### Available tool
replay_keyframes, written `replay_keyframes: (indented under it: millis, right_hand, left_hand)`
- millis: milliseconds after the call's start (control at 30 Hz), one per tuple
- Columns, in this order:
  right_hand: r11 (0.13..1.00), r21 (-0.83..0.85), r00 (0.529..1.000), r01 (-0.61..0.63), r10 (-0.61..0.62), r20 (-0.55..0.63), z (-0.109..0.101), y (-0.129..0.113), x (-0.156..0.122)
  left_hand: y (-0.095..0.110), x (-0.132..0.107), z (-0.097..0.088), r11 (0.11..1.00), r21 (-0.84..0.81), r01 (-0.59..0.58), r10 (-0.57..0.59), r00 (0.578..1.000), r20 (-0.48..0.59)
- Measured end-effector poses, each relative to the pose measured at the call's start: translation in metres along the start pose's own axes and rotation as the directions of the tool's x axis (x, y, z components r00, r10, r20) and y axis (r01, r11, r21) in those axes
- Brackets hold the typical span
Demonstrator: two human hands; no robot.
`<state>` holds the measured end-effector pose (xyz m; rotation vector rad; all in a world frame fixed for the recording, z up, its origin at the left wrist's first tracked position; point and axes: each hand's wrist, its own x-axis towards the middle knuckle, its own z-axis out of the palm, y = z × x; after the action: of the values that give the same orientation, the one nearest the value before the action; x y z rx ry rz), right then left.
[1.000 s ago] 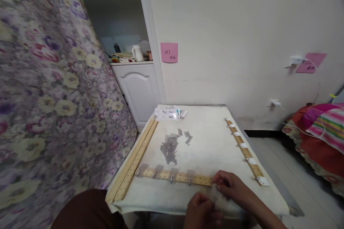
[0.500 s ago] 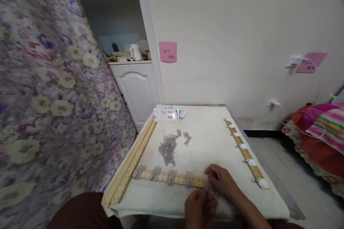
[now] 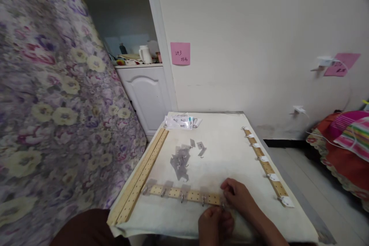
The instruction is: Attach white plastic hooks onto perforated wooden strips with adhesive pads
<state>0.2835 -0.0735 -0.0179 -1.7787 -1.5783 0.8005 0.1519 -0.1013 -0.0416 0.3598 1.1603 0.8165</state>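
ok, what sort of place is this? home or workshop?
Most likely a room in a home used for piecework: a floral curtain, a white cabinet and colourful bedding surround a cloth-covered table with perforated wooden strips and loose metal hooks.

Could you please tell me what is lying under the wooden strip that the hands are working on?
The perforated wooden strip lies on the white cloth that covers the table. The tabletop beneath is hidden by the cloth.

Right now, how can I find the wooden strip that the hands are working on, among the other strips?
Start at the white-covered table. The perforated strip lies across its near edge, and both hands meet at its right end. The other strips run along the table's sides, away from the person; only this one lies crosswise, with grey hook tabs.
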Motion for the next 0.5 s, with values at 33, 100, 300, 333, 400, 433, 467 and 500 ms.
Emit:
replay_keyframes:
  millis: [33,100,300,333,400,433,467,500]
  right_hand:
    - [1.0,0.001,1.0,-0.006,0.006,0.002,0.0001,0.0005,0.0006]
    - [1.0,0.004,1.0,-0.012,0.012,0.009,0.0002,0.0011,0.0017]
    - [1.0,-0.007,1.0,-0.012,0.012,0.008,0.0012,0.0027,0.0024]
    - [1.0,-0.012,1.0,-0.013,0.013,0.008,0.0017,0.0035,0.0024]
    - [1.0,-0.025,1.0,-0.012,0.012,0.002,0.0029,0.0051,0.0025]
    - [0.999,-0.032,1.0,-0.008,0.008,-0.001,0.0035,0.0058,0.0026]
    - [0.999,-0.038,1.0,-0.005,0.005,-0.002,0.004,0.0064,0.0026]
    - [0.999,-0.042,1.0,-0.002,0.002,-0.001,0.0043,0.0067,0.0027]
  left_hand:
    - [0.001,-0.0002,-0.0005,1.0,0.015,0.009,-0.01,1.0,0.015]
    - [0.0033,-0.0007,-0.0014,0.999,0.046,0.021,-0.022,0.999,0.036]
    - [0.0054,-0.0013,-0.0021,0.991,0.129,0.032,-0.035,0.999,0.022]
    - [0.0051,-0.001,-0.0022,0.989,0.141,0.032,-0.034,0.999,0.017]
    - [0.0041,0.0003,-0.003,0.985,0.171,0.027,-0.027,1.0,-0.001]
    - [0.0036,0.0012,-0.0038,0.983,0.184,0.022,-0.021,1.0,-0.006]
    - [0.0032,0.0023,-0.0049,0.981,0.192,0.018,-0.017,1.0,-0.004]
    - [0.0027,0.0037,-0.006,0.982,0.191,0.012,-0.014,1.0,0.005]
